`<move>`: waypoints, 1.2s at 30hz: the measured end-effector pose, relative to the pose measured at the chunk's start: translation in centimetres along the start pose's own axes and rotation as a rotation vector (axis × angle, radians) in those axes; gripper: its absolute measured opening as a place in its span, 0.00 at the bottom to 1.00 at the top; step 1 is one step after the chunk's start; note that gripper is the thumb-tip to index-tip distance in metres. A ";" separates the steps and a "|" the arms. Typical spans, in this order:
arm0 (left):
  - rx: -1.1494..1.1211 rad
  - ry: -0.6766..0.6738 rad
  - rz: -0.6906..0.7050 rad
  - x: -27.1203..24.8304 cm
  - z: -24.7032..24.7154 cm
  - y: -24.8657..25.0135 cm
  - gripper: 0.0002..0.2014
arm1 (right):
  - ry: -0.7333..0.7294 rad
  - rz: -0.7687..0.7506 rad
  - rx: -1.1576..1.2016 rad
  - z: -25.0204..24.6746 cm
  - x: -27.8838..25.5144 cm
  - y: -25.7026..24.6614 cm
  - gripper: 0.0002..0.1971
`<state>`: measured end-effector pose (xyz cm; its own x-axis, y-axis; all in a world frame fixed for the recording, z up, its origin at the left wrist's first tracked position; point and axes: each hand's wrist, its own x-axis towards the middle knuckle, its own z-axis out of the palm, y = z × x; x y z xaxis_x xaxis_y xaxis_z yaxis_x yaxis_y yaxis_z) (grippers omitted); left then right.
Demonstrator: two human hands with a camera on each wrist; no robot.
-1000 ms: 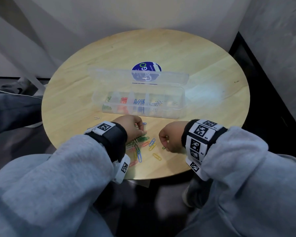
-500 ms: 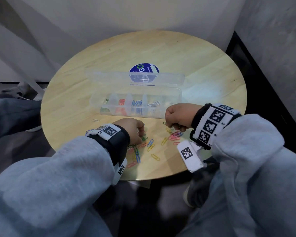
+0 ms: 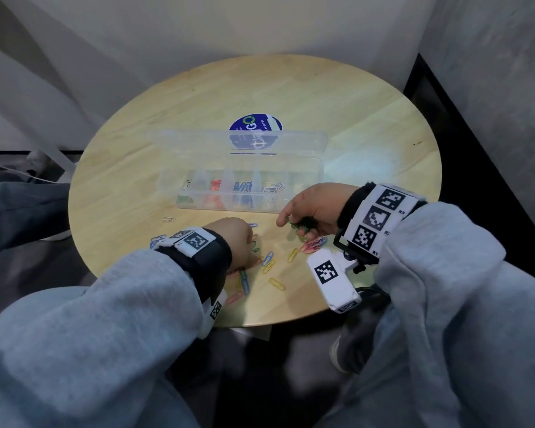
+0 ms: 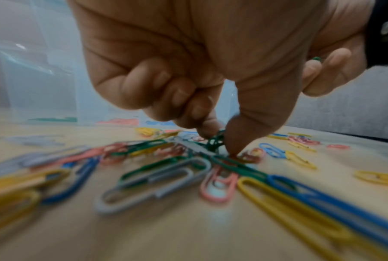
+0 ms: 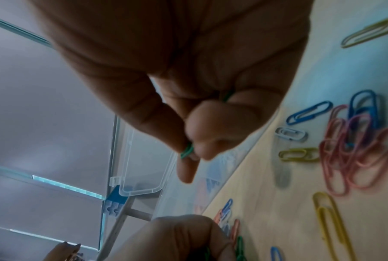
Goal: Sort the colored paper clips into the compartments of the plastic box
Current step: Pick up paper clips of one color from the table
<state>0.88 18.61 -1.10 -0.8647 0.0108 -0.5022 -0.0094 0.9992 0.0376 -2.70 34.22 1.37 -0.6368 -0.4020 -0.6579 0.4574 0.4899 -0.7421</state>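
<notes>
Two hands work at the near edge of the round table (image 3: 291, 97): the left hand (image 3: 232, 242) pinches a dark green clip (image 4: 215, 142) out of the loose pile of paper clips (image 3: 266, 264). The right hand (image 3: 318, 208), raised just near of the open plastic box (image 3: 303, 168), grips green clips (image 3: 292, 224) between thumb and fingers

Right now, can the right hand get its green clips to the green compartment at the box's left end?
Probably yes: the right hand holds green clips beside the open plastic box; the lid is back, and the left hand stays low on the pile.
</notes>
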 end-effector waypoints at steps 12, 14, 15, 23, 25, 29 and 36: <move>-1.634 -0.065 -0.074 -1.0 -3.3 -5.2 0.06 | 0.038 -0.010 0.104 1.1 0.3 -1.5 0.15; -1.740 -0.075 -0.038 -1.4 -3.7 -6.1 0.05 | 0.049 0.003 0.070 1.6 0.6 -1.7 0.14; -1.789 -0.086 -0.023 -1.6 -3.8 -6.5 0.05 | 0.049 0.005 0.063 1.8 0.8 -1.8 0.13; -1.962 0.023 -0.195 -1.6 -4.2 -9.1 0.08 | 0.016 0.020 0.146 3.3 1.8 -3.6 0.16; -2.002 0.067 -0.192 -1.6 -4.8 -10.0 0.12 | -0.006 0.009 0.218 3.7 2.0 -4.2 0.18; -2.079 0.127 -0.118 -1.8 -6.2 -12.8 0.17 | -0.059 -0.067 0.426 4.6 2.4 -5.4 0.22; -2.061 0.156 -0.074 -0.3 -6.6 -14.5 0.17 | -0.046 -0.160 0.684 5.5 3.1 -7.3 0.24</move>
<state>-2.06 3.84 4.23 -0.8615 -0.1323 -0.4902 -0.3683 -0.5017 0.7827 -4.58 25.15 4.03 -0.7088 -0.4682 -0.5276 0.6576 -0.1681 -0.7344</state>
